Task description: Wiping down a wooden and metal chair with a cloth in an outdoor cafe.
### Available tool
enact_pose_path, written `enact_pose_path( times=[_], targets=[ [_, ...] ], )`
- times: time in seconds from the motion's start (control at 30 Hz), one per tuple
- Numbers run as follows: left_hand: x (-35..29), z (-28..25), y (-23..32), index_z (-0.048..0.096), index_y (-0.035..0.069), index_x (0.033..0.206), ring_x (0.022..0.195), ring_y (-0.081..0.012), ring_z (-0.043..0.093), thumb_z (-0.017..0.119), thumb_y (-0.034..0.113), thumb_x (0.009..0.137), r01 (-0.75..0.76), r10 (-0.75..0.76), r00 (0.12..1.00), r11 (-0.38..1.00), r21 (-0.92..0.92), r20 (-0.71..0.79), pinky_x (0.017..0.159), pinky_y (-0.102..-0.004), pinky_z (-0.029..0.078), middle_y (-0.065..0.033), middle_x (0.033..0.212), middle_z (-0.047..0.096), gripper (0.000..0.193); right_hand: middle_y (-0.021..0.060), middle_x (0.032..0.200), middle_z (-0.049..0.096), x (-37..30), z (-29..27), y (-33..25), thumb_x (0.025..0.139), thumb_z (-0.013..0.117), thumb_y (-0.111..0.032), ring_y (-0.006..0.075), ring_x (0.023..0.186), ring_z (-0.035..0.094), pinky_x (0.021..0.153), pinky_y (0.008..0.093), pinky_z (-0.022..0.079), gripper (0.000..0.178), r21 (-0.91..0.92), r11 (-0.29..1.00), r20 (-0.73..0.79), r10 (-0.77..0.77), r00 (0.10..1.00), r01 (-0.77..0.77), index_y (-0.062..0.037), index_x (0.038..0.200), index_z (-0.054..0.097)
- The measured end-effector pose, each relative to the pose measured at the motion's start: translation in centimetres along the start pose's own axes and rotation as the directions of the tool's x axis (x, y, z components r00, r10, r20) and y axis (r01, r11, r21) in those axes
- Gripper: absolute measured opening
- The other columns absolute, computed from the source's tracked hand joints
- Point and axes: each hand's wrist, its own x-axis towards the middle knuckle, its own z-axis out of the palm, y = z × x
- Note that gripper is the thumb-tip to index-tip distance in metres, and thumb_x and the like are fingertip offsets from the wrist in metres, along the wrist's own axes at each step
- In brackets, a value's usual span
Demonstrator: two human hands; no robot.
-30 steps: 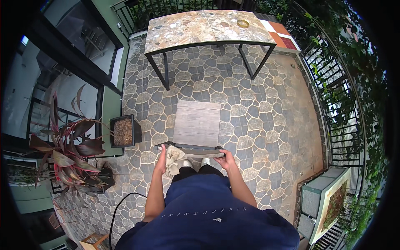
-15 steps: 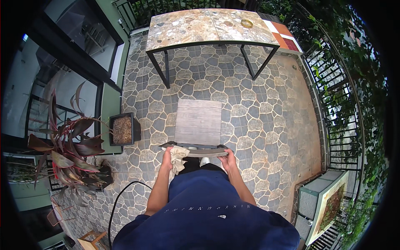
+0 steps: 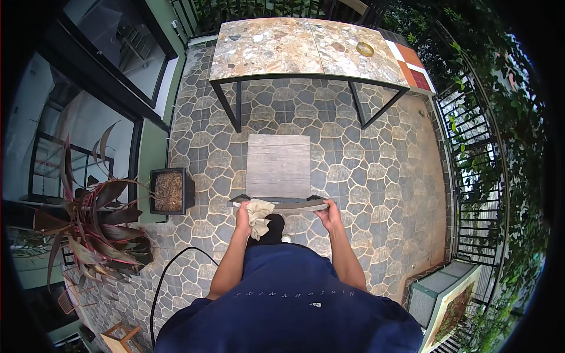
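Note:
In front of me is a chair with a square grey-brown wooden seat (image 3: 279,166). Its curved backrest rail (image 3: 300,206), on a dark frame, is between my two hands. My left hand (image 3: 242,219) is closed at the rail's left end and also holds a crumpled beige cloth (image 3: 259,219) that drapes beside it. With its fingers wrapped round the right end, my right hand (image 3: 331,215) grips the same backrest. The chair's legs are hidden under the seat, so I cannot tell if they touch the floor.
Ahead stands a stone-topped table (image 3: 265,50) on black legs, bearing a round yellowish dish (image 3: 365,49). A planter (image 3: 189,194) and a red-leaved plant (image 3: 100,229) are on the left. A black hose (image 3: 158,288) curves behind me. On the right is a raised box (image 3: 435,291).
The chair has moved forward, nearer the table, with both hands still on its backrest. One leg of mine has come forward beneath the cloth.

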Motion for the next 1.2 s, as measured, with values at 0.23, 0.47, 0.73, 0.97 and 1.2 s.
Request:
enact_pose_path(
  times=[0.23,0.47,0.73,0.97,1.2],
  targets=[
    [7.3,2.9,4.8,0.061,0.000,0.091,0.073,-0.0228,0.063,0.052,0.033,0.079,-0.061,0.061,0.998,0.998,0.030,0.004,0.067,-0.0340,0.051,-0.0107,0.084,0.064,0.036,0.0196,0.104,0.058,5.8,5.5,-4.4,0.081,0.050,-0.016,0.0317,0.098,0.057,0.090,0.0447,0.046,0.033,-0.030,0.999,-0.002,0.028,1.000,-0.028,0.0060,0.105,0.055],
    [11.5,8.2,10.3,0.062,0.006,0.091,0.075,-0.0227,0.064,0.043,0.037,0.084,-0.050,0.042,0.994,0.996,0.080,0.097,0.071,-0.0349,0.052,-0.0084,0.084,0.065,0.037,0.0233,0.108,0.057,13.0,8.9,-8.0,0.082,0.046,-0.018,0.0329,0.098,0.058,0.091,0.0433,0.047,0.036,-0.054,0.998,0.021,0.020,1.000,-0.018,0.0099,0.105,0.051],
    [14.5,11.1,11.9,0.062,0.006,0.090,0.075,-0.0226,0.064,0.041,0.035,0.085,-0.049,0.041,0.995,0.996,0.081,0.094,0.071,-0.0348,0.052,-0.0084,0.085,0.065,0.036,0.0218,0.105,0.058,16.4,11.1,-11.6,0.081,0.047,-0.017,0.0333,0.098,0.058,0.090,0.0438,0.048,0.033,-0.112,0.994,0.012,0.020,1.000,-0.018,0.0087,0.103,0.051],
    [13.5,13.9,11.2,0.061,0.007,0.090,0.073,-0.0225,0.063,0.040,0.036,0.086,-0.035,0.029,0.993,0.998,0.055,0.113,0.069,-0.0344,0.051,-0.0079,0.084,0.065,0.037,0.0172,0.097,0.056,17.6,10.5,-14.0,0.079,0.055,-0.017,0.0332,0.091,0.058,0.083,0.0461,0.051,0.033,-0.102,0.995,0.045,0.003,0.999,0.001,0.0072,0.100,0.050],
    [12.8,15.5,10.6,0.063,0.007,0.091,0.075,-0.0216,0.063,0.042,0.036,0.085,-0.072,0.069,0.993,0.997,0.026,0.092,0.070,-0.0337,0.052,-0.0071,0.085,0.066,0.036,0.0159,0.101,0.056,18.7,9.8,-15.6,0.077,0.058,-0.024,0.0294,0.094,0.057,0.086,0.0417,0.048,0.041,-0.201,0.979,0.059,0.043,0.997,-0.031,0.0046,0.105,0.050]
  ],
)
